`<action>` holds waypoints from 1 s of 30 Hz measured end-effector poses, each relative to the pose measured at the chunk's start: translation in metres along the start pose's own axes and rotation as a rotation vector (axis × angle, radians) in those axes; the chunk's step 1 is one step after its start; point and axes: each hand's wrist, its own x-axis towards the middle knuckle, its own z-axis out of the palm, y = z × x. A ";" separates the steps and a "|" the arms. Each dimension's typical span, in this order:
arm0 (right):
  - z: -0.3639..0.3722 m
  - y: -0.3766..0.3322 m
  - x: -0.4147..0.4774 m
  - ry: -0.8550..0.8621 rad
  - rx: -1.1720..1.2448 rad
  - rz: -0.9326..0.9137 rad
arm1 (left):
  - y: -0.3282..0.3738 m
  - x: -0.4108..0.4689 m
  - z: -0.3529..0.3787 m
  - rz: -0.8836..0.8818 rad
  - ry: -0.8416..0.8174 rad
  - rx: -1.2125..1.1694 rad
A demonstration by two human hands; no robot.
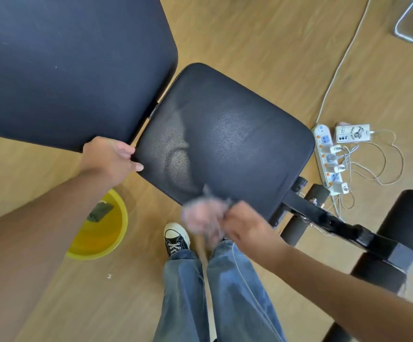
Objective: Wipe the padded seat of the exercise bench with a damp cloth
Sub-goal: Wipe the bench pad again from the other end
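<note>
Forearms fill the bottom corners, jeans and a black sneaker (176, 239) between them. Left hand (109, 156) sits at 9 o'clock, fingers draped loosely over the seam where the padded seat (227, 141) meets the backrest pad (65, 65); it braces, clasping nothing. Right hand (246, 227) at 6 o'clock is closed on a pale cloth (201, 217), at the seat's near edge. Cloth is motion-blurred, so probably mid-stroke, but I can't tell whether it touches the pad.

Seat shows patchy sheen near its centre (likely damp streaks, or glare). The 3 o'clock half looks less covered.

To do this well: flatten the cloth under the palm, overlapping straight passes from seam to front edge, then run the rim. Keep drips away from the power strip (327, 156) on the floor at 3 o'clock. Yellow basin (102, 227) at 7 o'clock for rinsing.
</note>
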 end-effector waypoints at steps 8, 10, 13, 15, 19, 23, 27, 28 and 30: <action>-0.095 0.094 0.021 0.559 -0.181 0.192 | -0.001 0.002 0.003 0.039 0.003 -0.003; -0.089 0.087 0.041 0.774 -0.105 0.516 | -0.002 0.002 0.003 0.033 0.010 -0.004; -0.055 0.042 0.052 0.811 -0.053 0.514 | -0.002 0.002 0.003 0.034 0.008 -0.005; -0.027 0.007 0.041 0.419 -0.060 0.208 | -0.003 0.002 0.003 0.030 -0.004 -0.010; -0.042 0.016 0.034 -0.282 -0.219 -0.218 | -0.003 0.001 0.002 0.034 -0.025 -0.023; -0.115 0.083 0.068 0.502 -0.255 0.101 | -0.002 0.002 0.001 0.041 -0.015 -0.032; -0.083 0.050 0.087 0.835 -0.150 0.589 | -0.003 0.002 0.002 0.038 -0.008 -0.032; -0.066 0.029 0.091 0.796 -0.106 0.513 | -0.003 0.001 0.002 0.038 -0.009 -0.036; -0.022 -0.009 0.084 0.439 -0.093 0.220 | -0.002 0.001 0.002 0.036 -0.017 -0.034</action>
